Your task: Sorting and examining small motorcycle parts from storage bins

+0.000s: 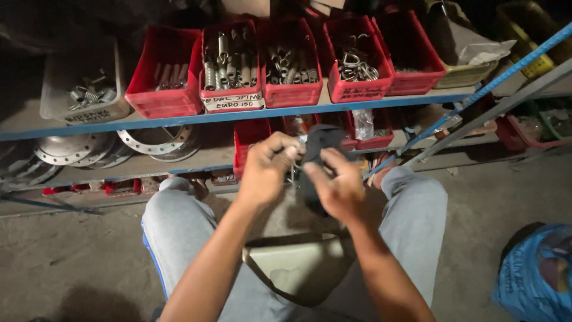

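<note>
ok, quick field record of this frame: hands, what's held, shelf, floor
left hand: fingers pinched at the top of the dark bag
right hand: gripping the dark bag
lap: open grey container between the knees
shelf: red bins of metal springs, blue-edged
lower shelf: metal discs
floor: blue sack at right

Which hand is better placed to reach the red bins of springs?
Probably the left hand: it sits directly below the spring bins. The right hand grips the dark cloth, so it looks occupied.
</note>
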